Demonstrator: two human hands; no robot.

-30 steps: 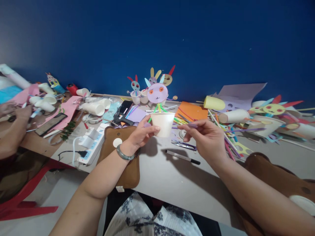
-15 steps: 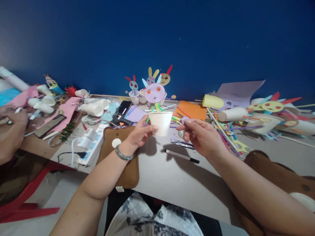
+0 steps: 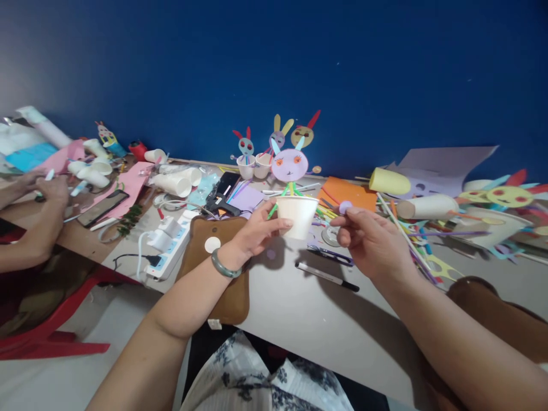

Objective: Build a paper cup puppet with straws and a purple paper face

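Observation:
My left hand (image 3: 268, 228) is closed on a white paper cup (image 3: 298, 220), thumb against its front and upright above the table. Out of the cup rise green and yellow pipe cleaners bearing a round purple paper bunny face (image 3: 290, 166) with light blue ears and orange eyes. To the right of the cup, my right hand (image 3: 372, 237) pinches a small purple paper disc (image 3: 345, 207) between thumb and fingers. Whether the disc is joined to a pipe cleaner I cannot tell. Below the hands lie a black-capped white marker (image 3: 326, 277) and scissors (image 3: 330, 255).
Finished bunny cups (image 3: 246, 165) stand at the wall. A glue gun (image 3: 222, 206), power strip (image 3: 171, 248) and brown pad (image 3: 233, 297) lie left. Orange paper (image 3: 349, 191), a yellow cup (image 3: 389, 181) and pipe cleaners lie right. Another person's hands (image 3: 51, 191) work far left.
The whole view has swung slightly left, so the table's things appear farther right. Both hands keep their holds on the cup and the disc. More of the other person's arms shows.

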